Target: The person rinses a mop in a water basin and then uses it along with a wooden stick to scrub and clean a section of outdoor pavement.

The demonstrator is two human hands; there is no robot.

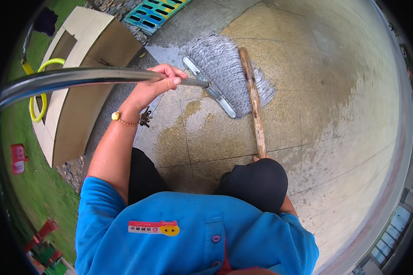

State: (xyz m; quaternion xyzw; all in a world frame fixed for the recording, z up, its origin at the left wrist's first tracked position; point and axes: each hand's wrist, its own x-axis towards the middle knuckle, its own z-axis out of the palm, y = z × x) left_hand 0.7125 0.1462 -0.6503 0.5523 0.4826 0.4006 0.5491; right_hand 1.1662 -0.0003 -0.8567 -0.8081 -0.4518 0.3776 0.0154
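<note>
A grey string mop head (216,68) lies spread on wet stone paving, its strands fanning out from a flat metal clamp bar (223,105). My left hand (163,79) is closed round the metal mop pole (89,76) just above the clamp; the pole runs off to the left. Across the mop strands rests a rough wooden stick (253,92). Its near end meets my right hand (257,158), which is mostly hidden behind my right knee; only a bit of the fingers shows round the stick. Keys hang by my left wrist.
A tiled low wall or bench (79,113) with a yellow-green hose (46,103) stands at left, beside grass and pebbles. At the top lies a coloured slotted drain cover (153,15). Wet stone paving (282,123) stretches right to a curved kerb. A red sign (18,158) stands on the grass.
</note>
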